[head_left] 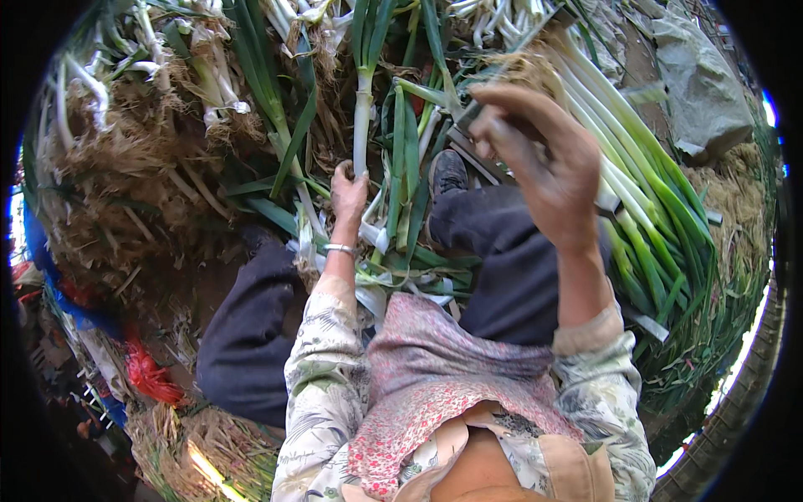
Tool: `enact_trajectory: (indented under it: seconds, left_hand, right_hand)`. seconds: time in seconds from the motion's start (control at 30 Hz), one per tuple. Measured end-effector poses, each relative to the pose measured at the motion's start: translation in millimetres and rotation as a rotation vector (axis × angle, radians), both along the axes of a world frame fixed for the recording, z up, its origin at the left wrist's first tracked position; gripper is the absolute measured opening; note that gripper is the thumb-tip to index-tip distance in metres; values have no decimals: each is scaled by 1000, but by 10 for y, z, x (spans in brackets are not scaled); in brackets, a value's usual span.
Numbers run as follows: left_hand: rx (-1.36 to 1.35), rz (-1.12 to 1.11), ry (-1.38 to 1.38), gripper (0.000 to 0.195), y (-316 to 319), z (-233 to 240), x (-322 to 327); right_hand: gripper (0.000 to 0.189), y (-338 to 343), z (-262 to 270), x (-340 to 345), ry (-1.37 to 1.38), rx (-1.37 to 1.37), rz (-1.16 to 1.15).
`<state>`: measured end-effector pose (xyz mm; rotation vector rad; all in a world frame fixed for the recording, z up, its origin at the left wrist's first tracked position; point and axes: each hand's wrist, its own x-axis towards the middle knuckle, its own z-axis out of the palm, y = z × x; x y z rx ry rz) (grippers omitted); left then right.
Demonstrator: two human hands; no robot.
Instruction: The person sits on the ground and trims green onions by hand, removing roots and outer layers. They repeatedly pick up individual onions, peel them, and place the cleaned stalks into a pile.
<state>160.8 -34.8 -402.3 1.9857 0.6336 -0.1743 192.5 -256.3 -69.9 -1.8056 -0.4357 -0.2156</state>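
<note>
My left hand grips the white lower stalk of a long green onion, whose green leaves point away from me. My right hand is raised on the right with its fingers bent and apart; it is blurred, and I see nothing held in it. Just beyond it lies a bundle of trimmed long green onions on a metal frame, roots at the far end and leaves towards me. Peeled leaves and scraps litter the ground between my legs.
A heap of untrimmed onions with dry roots rises at the left. White stalks lie at the far side. A pale plastic sack sits far right, and a red net bag lies at lower left. My shoe is beside the frame.
</note>
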Motion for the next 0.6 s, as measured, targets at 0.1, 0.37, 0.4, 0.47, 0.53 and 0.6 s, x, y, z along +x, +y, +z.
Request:
enact_trajectory:
  seconds: [0.1, 0.37, 0.4, 0.47, 0.53, 0.6]
  left_hand:
    - [271, -45, -65, 66, -91, -404, 535]
    - [64, -42, 14, 63, -332, -425, 1244]
    - [17, -33, -76, 59, -308, -263, 1167]
    - [52, -39, -79, 54, -274, 175, 906]
    - [-216, -7, -269, 56, -296, 701, 574]
    - [-342, -48, -296, 59, -375, 1241, 246]
  right_hand:
    - [23, -52, -75, 34, 163, -62, -73]
    - [23, 23, -204, 255, 261, -247, -141]
    - [23, 51, -189, 275, 287, -252, -149]
    - [27, 94, -162, 305, 316, -188, -150]
    - [44, 134, -159, 315, 406, -70, -254]
    - [65, 162, -175, 301, 458, 87, -247]
